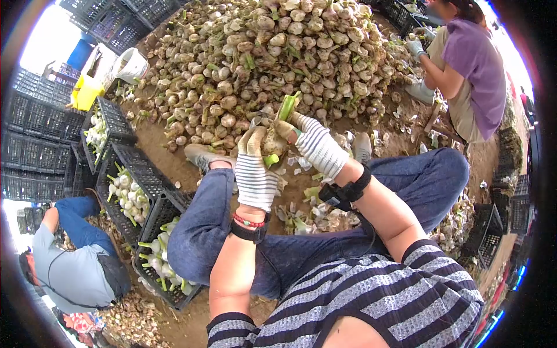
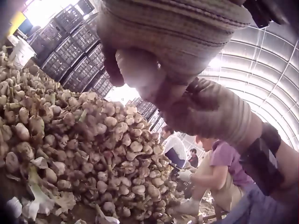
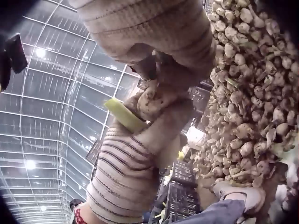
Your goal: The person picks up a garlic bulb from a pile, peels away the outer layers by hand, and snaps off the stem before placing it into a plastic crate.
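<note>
Both hands meet in front of the person in striped knit gloves with stained fingers. My left hand [image 1: 255, 168] grips a garlic bulb [image 1: 272, 143], its cut green stalk [image 1: 271, 160] pointing back toward the body. In the right wrist view, the stalk [image 3: 124, 114] sticks out past the left hand's glove, and the bulb's [image 3: 154, 99] brown-marked skin shows. My right hand [image 1: 318, 146] pinches at the bulb's far side with bent fingers. A thicker green piece [image 1: 287, 107] stands up beside the right fingertips; its lower end is hidden.
A large heap of garlic [image 1: 272, 52] rises just ahead. Black crates [image 1: 136, 171] with trimmed white bulbs stand at the left. Peeled skins [image 1: 325, 217] litter the ground between the legs. One person [image 1: 473, 75] sits at the right; another [image 1: 75, 255] sits at the left.
</note>
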`<move>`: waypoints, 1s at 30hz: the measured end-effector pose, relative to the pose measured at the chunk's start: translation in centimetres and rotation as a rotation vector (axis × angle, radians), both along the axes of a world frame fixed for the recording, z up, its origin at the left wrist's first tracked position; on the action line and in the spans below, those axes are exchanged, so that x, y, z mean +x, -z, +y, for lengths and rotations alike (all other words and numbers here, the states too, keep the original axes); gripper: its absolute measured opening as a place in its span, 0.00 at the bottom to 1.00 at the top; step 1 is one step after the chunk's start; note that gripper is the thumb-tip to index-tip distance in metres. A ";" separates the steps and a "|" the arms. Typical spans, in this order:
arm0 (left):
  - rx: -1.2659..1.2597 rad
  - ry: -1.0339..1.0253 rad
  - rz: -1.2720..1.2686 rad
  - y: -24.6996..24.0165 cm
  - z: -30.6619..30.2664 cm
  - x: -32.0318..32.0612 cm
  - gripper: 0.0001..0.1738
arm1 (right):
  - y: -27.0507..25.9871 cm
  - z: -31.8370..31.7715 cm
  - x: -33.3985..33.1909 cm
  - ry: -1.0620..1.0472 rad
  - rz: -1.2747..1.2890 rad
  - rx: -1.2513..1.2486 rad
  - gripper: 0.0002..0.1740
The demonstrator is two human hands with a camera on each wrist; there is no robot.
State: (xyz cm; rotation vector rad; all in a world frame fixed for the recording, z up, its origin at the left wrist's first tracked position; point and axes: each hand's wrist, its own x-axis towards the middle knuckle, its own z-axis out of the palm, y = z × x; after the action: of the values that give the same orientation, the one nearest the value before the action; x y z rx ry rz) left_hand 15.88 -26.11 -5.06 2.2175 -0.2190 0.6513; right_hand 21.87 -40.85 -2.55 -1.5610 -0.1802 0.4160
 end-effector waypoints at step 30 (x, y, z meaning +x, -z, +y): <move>-1.086 -0.067 0.525 -0.9 1.3 -0.1 0.18 | 5.7 -6.4 -0.9 0.164 0.269 0.310 0.20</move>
State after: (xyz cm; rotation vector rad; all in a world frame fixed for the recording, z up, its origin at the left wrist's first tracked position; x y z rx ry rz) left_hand 15.79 -24.84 -4.19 1.2577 0.4009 0.1122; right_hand 20.97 -47.26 -8.20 -1.1914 0.0890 0.4414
